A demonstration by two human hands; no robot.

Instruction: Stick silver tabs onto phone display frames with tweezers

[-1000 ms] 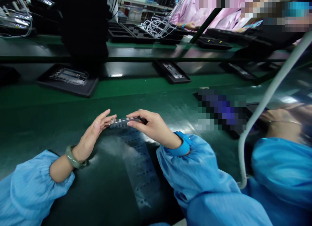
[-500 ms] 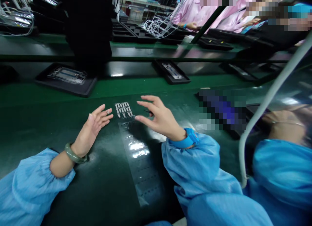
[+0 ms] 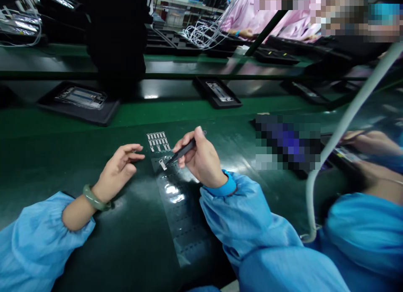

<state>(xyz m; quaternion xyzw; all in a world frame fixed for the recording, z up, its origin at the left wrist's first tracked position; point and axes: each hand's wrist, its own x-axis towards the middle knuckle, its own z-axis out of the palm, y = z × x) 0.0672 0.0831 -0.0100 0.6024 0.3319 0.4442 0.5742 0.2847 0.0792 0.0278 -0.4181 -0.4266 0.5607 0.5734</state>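
My right hand [image 3: 201, 159] is closed on black tweezers [image 3: 182, 152], gripping a tiny metal piece [image 3: 163, 164] at their tip, since fingers seem too big for it. The piece is over the top end of a clear film strip [image 3: 178, 203]. My loose, open left hand [image 3: 118, 170] rests left of the strip, near rows of like pieces [image 3: 156, 141].

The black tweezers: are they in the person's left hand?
No, the black tweezers are pinched in the right hand, while the left hand lies apart from them, holding nothing visible.
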